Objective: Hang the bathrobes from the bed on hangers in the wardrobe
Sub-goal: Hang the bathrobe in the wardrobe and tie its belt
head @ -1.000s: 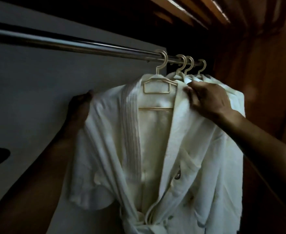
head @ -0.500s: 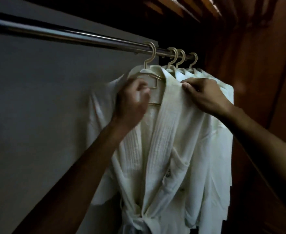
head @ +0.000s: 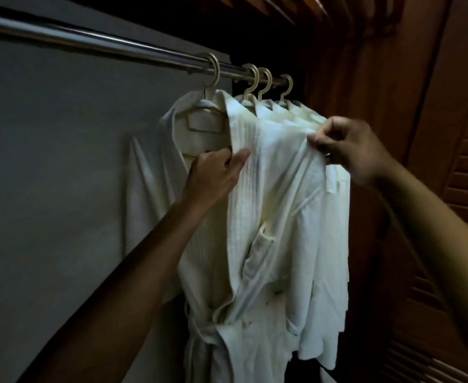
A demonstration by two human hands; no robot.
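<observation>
Head view is looking into a dim wardrobe, where a metal rail is running across the top; the front bathrobe, white and creased, is hanging from a pale hanger whose hook is sitting over the rail, a little apart from three more hangers bunched close together to its right; further bathrobes are hanging on those, pressed up against the back of the front one. The left hand is gripping the ribbed lapel just below the hanger's bar, its fingers curling behind the edge and the thumb lying on the front; the right hand is pinching the cloth at the robe's right shoulder, its fingers clenching round a fold and lifting it slightly. A pocket is sagging open on the robe's front, and a belt is wrapping the waist lower down. A grey back wall is showing behind the rail on the left; a louvred wooden door is standing at the right.
</observation>
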